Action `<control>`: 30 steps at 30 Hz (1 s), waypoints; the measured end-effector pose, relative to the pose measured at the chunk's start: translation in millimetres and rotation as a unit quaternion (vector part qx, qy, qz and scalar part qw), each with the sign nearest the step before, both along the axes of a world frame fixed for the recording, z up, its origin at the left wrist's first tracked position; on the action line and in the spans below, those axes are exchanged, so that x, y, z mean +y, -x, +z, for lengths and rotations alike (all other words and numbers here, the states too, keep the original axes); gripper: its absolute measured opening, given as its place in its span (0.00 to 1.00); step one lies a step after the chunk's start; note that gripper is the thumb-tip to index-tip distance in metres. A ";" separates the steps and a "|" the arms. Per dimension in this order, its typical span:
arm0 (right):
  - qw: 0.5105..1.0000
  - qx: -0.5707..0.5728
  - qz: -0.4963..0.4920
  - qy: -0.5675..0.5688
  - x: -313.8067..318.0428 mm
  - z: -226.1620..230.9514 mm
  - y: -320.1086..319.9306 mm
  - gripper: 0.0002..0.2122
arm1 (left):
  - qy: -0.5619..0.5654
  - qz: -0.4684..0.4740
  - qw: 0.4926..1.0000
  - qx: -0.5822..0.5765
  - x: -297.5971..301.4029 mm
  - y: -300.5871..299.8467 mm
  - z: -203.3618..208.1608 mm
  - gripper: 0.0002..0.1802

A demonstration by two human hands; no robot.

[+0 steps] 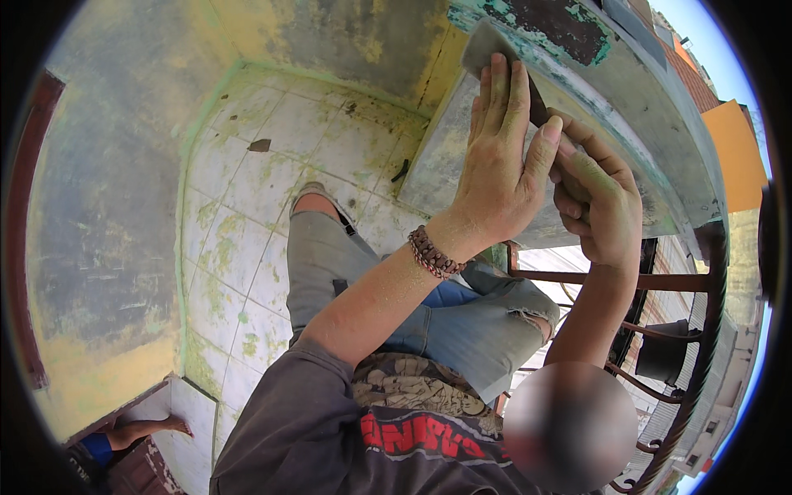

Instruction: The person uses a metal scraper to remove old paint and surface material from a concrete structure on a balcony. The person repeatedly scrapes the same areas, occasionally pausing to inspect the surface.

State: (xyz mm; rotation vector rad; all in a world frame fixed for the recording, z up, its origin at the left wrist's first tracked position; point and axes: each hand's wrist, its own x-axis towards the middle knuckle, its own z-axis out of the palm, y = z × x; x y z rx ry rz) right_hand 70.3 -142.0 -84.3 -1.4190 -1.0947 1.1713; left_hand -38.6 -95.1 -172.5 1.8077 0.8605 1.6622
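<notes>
A scraper (pixel 487 49) with a wide grey blade lies against the peeling wall ledge (pixel 569 91) at the upper right. Its handle end is wrapped in my right hand (pixel 598 186), which hides most of it. My left hand (pixel 503 157) rests flat along the blade, fingers stretched out toward its far edge. The left thumb touches the fingers of my right hand. Pale dust clings to both hands and to my left forearm. A braided bracelet (pixel 435 252) circles my left wrist.
White floor tiles (pixel 280 148) carry greenish flakes and dust. A dark metal railing (pixel 685 282) runs along the right, with a black pot (pixel 662 351) beyond it. Patchy grey-yellow walls (pixel 107 190) stand left and ahead. Another person's leg (pixel 144 431) shows at lower left.
</notes>
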 end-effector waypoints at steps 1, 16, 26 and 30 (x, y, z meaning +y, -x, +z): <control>1.000 -0.004 0.004 0.003 2.6 1.4 5.9 0.16 | 0.006 0.000 1.000 -0.018 2.7 1.2 0.6 0.37; 0.997 -0.068 -0.006 -0.030 4.3 -8.1 11.4 0.16 | 0.026 -0.030 0.999 -0.006 8.6 15.1 -2.7 0.36; 0.996 -0.078 0.007 -0.030 8.1 -7.3 12.5 0.17 | 0.041 -0.026 0.998 -0.037 8.8 11.6 1.8 0.37; 0.996 -0.076 0.010 -0.040 14.7 -8.9 24.2 0.16 | 0.061 -0.021 0.997 -0.045 12.5 21.9 6.0 0.37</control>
